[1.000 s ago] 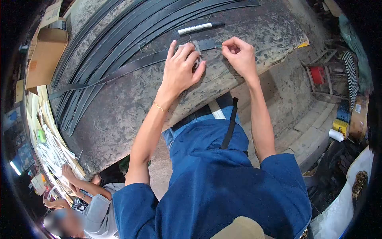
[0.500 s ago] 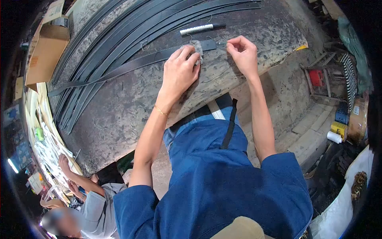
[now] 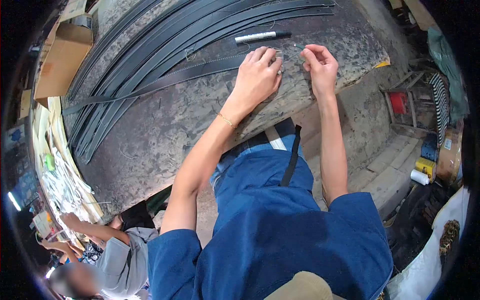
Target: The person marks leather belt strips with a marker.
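Observation:
A long black stitched strap [image 3: 195, 71] lies across the worn table [image 3: 165, 125]. My left hand [image 3: 257, 75] presses down on the strap's right end, fingers curled over it and hiding what is beneath. Just right of it, my right hand [image 3: 320, 64] pinches a thin needle-like tool [image 3: 299, 46] between thumb and fingertips, its tip pointing toward the left hand. A white-and-black marker pen [image 3: 261, 36] rests on the table just beyond both hands. Several more black straps [image 3: 170, 25] lie fanned out behind.
An open cardboard box [image 3: 60, 57] stands at the table's far left. Another person [image 3: 112, 250] sits at lower left beside a cluttered bench. On the right floor are a red stool [image 3: 400, 102], a yellow box [image 3: 427, 162] and a white roll [image 3: 420, 176].
Both hands have shifted right and farther up the table. The left hand now covers the strap's end and the grey pad seen earlier. The right hand's fingers now point at the left hand.

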Available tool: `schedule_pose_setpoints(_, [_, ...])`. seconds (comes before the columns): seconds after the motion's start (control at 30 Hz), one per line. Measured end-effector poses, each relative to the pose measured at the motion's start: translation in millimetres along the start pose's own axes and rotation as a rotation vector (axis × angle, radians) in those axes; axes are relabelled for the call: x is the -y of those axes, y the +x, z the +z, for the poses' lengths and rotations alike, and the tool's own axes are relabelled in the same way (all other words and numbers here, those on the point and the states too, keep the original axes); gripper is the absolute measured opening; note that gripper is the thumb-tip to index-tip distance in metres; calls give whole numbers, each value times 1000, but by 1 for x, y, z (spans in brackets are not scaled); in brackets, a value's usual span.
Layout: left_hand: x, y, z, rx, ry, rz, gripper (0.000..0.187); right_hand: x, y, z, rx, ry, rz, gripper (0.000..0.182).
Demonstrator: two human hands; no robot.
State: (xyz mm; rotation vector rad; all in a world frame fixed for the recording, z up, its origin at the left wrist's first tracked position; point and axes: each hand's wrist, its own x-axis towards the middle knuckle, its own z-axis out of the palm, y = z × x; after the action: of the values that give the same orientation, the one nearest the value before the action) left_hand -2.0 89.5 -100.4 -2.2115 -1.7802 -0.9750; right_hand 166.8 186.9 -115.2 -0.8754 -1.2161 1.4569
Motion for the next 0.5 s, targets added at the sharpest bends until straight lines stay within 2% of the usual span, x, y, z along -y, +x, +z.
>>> schedule_pose_setpoints(0.17, [-3, 4, -7, 85, 127, 65, 24, 2, 2, -7, 20, -1, 0, 19])
schedule_pose_setpoints(0.23, [-5, 6, -5, 108, 178, 69, 23, 6, 3, -19, 9, 192, 100, 23])
schedule_pose_setpoints(0.27, [-6, 6, -4, 133, 222, 69, 23, 11, 2, -28, 9, 188, 99, 23])
schedule_pose_setpoints(0.33, [-8, 4, -3, 130, 216, 60, 22, 25, -1, -47, -83, 159, 37, 23])
schedule_pose_setpoints(0.43, [-6, 4, 0, 121, 204, 65, 21, 43, -9, -82, -183, -288, -113, 17])
schedule_pose_setpoints(0.47, [-5, 2, 0, 42, 147, 69, 21, 46, -12, -91, -193, -292, -122, 17])
schedule_pose_setpoints(0.5, [-4, -1, 0, -35, 89, 72, 21, 47, -15, -99, -227, -477, -184, 16])
